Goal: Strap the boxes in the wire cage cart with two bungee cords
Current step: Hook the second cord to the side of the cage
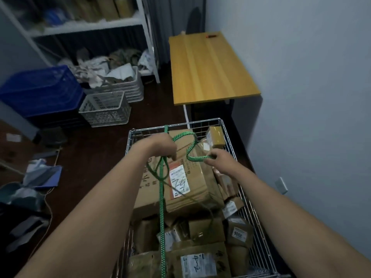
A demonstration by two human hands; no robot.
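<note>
From the head camera: clutches a bunch of green bungee cord (161,207) in the left hand (165,146), fingers curled round it, above the large cardboard box (192,187). Pinches another stretch of cord with the right hand (217,158), near the box's right edge. Between the hands, loops slack over the box top. From the left hand, runs down the middle of the wire cage cart (220,119) across smaller parcels (200,263). At the far rim, hangs over the wire. Cannot tell whether one cord or two. Beyond the cart, a wooden table (210,71); to the left, a grey basket (104,109) and a blue crate (40,91).
</note>
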